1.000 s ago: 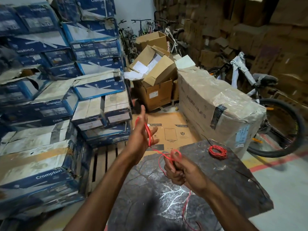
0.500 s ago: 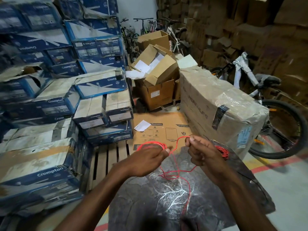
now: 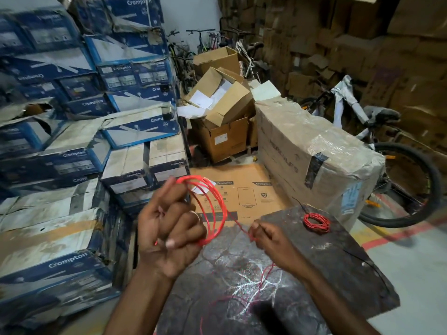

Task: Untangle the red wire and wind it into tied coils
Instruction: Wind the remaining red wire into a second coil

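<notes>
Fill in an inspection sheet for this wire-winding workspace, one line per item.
Surface: dark mottled board, scuffed white in the middle.
Job's things: red wire in loops, its tail trailing over the board; wound red coil lying on the board's far part.
Clutter: flat cardboard sheet beyond the board.
Grippers: left hand grips the loops; right hand pinches the strand.
Cables: thin black wire beside the coil.
Surroundings: blue Crompton boxes, wrapped carton, bicycle.

The left hand (image 3: 169,228) has risen, now ringed by red wire (image 3: 212,206) loops; the right hand (image 3: 268,240) dropped lower.
</notes>
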### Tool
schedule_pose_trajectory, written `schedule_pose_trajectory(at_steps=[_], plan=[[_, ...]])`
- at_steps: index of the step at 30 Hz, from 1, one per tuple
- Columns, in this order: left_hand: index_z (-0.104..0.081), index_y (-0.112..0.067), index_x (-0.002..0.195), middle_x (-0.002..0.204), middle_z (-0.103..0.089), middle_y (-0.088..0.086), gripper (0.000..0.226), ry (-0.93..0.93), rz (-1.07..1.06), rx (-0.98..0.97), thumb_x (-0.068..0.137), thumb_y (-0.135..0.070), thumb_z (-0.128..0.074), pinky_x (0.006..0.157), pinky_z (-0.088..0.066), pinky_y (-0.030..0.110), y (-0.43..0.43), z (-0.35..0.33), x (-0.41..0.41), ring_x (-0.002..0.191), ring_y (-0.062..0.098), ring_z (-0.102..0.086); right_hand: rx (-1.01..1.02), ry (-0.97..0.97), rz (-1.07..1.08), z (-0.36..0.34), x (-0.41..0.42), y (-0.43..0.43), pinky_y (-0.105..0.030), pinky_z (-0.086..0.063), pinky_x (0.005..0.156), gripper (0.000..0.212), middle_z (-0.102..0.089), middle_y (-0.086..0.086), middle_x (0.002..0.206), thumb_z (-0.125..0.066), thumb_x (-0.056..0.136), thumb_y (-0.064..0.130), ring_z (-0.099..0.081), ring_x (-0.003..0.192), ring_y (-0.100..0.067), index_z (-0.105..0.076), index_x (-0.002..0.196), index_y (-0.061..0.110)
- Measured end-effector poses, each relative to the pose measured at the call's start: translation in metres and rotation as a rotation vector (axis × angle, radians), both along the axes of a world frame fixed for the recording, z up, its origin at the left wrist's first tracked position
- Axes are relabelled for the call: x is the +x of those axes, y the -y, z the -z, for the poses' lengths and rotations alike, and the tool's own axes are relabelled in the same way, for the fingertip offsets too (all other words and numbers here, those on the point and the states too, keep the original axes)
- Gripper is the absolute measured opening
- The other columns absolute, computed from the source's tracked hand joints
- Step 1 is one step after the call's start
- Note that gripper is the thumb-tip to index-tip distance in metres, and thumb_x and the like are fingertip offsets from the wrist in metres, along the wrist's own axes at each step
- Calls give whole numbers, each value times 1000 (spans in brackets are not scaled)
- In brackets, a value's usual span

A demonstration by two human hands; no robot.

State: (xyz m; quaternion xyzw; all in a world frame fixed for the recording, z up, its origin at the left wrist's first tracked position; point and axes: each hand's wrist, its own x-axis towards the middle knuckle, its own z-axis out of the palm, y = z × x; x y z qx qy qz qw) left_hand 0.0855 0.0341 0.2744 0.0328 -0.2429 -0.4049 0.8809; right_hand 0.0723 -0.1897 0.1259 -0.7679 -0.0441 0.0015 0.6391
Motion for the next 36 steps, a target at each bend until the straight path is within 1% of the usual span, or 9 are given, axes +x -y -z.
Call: schedule_pose_trajectory(at_steps=[6,10,14,17,21,26,28,31,36], plan=[[-54,-1,77,77,-67,16,51,-89,-284,-67,109,-27,-22,100,-48,57,-17,-36,33,85,28,-65,-30,-36,15,56,-36,-27,-37,-36,55,44,-40,-1,65,-36,100,61,-37,58,-17,-57,84,26],[-47,-14,69,138,-60,24,50,8,-534,160,110,-28,-23,108,-29,76,-18,-39,58,141,46,-42,-282,103,-103,49,-51,-24,-32,-33,59,19,-41,6,69,-32,110,41,-36,60,-8,-49,104,34],[-43,-25,63,144,-58,11,49,221,-873,723,107,-38,-28,101,-44,57,-20,-22,79,139,28,-49,-508,124,-292,12,-51,-6,-32,-38,62,23,-49,-1,67,-38,108,46,-45,60,-12,-57,111,34],[-60,-27,73,112,-69,5,49,739,-1075,1450,105,-50,-30,87,-43,39,-27,2,91,107,12,-62,-440,79,-376,-26,-49,9,-24,-33,57,21,-52,9,60,-50,105,45,-41,55,-5,-65,116,34],[-63,-14,91,88,-65,-2,53,1311,-639,1957,102,-52,-28,89,-52,45,-40,32,86,84,13,-64,-307,137,-315,-64,-36,26,-34,-42,54,24,-64,-13,78,-56,103,37,-45,56,-17,-66,123,46],[-62,-9,120,61,-64,20,46,941,159,1755,111,-32,-24,52,-51,23,-53,34,51,37,16,-55,-176,321,-89,-93,-6,40,-22,-32,53,19,-43,-9,65,-60,98,28,-40,56,-13,-69,114,32],[-59,1,130,42,-46,16,58,751,376,1428,109,-38,-22,69,-55,30,-58,29,36,29,16,-42,-136,347,-26,-97,9,40,-25,-33,57,15,-47,-12,70,-65,96,25,-42,59,-19,-70,110,25],[-53,12,134,36,-21,13,63,506,460,913,109,-38,-23,89,-57,42,-62,22,20,27,21,-22,-132,309,13,-90,31,34,-30,-34,56,8,-58,-8,80,-71,94,27,-41,57,-28,-71,101,24],[-64,5,101,37,-23,2,59,243,361,265,109,-37,-23,73,-62,37,-46,3,10,29,15,-21,-118,182,-116,-59,43,0,-36,-47,63,19,-66,7,85,-62,96,42,-57,70,-21,-70,89,25]])
